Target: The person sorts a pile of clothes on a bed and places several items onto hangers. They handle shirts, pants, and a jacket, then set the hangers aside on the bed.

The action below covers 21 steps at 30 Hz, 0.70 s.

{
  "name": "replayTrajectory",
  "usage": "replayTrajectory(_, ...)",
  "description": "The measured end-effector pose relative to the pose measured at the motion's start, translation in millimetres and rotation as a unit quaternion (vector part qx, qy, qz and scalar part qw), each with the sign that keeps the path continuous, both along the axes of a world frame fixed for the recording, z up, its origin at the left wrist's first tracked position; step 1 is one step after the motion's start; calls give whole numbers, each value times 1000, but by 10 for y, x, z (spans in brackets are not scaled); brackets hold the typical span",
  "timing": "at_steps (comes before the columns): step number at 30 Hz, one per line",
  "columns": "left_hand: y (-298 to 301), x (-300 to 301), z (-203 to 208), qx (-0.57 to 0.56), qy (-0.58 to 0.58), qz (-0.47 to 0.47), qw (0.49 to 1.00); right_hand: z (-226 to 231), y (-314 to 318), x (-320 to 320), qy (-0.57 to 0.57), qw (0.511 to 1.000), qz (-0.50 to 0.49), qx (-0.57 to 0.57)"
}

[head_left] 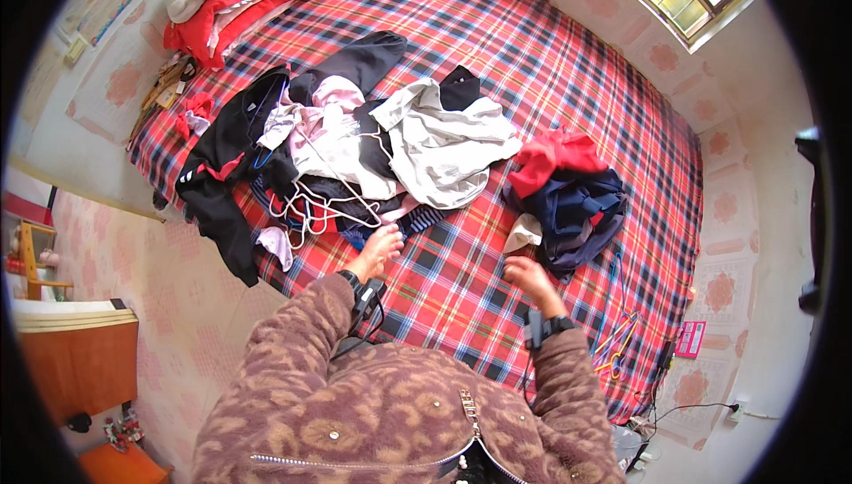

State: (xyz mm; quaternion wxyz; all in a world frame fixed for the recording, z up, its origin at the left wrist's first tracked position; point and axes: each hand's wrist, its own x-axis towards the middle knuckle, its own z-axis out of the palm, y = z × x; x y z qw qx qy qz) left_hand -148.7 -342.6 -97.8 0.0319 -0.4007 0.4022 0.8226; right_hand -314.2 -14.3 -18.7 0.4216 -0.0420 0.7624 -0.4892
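Note:
My left hand (380,251) hovers over the near edge of a clothes pile, its fingers stretched out and holding nothing. Close to its fingertips lie white hangers (311,211) in a tangle and a dark striped garment (424,220). My right hand (531,278) is held above the bed with fingers loosely apart and nothing visible in them. Just beyond it sits a second heap: a navy garment (577,218), a red garment (555,160) and a small beige cloth (524,232). A light grey shirt (444,142) is spread over the larger pile, beside white and pink clothing (333,142).
A plaid sheet (461,306) covers the bed. Black clothing (222,227) hangs over its left edge. Coloured hangers (614,346) lie at the right near edge, close to cables (661,404). Red bedding (235,18) is stacked at the far left. A wooden cabinet (75,364) stands left.

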Motion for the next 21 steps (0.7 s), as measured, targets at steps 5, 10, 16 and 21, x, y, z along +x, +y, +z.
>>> replayTrajectory(5,-581,-845,-318,-113,-24,41,993,-191,-196,279,-98,994,16,43)
replayTrajectory(10,-852,-1419,-610,-149,-16,117,982,-261,-211,47,-107,992,-43,60)
replayTrajectory(16,-1058,-1772,-904,-70,-8,201,977,-328,-303,-192,-105,988,-105,46)
replayTrajectory(21,-1166,-1963,-794,50,47,177,982,-332,-499,-203,-105,990,-82,41)
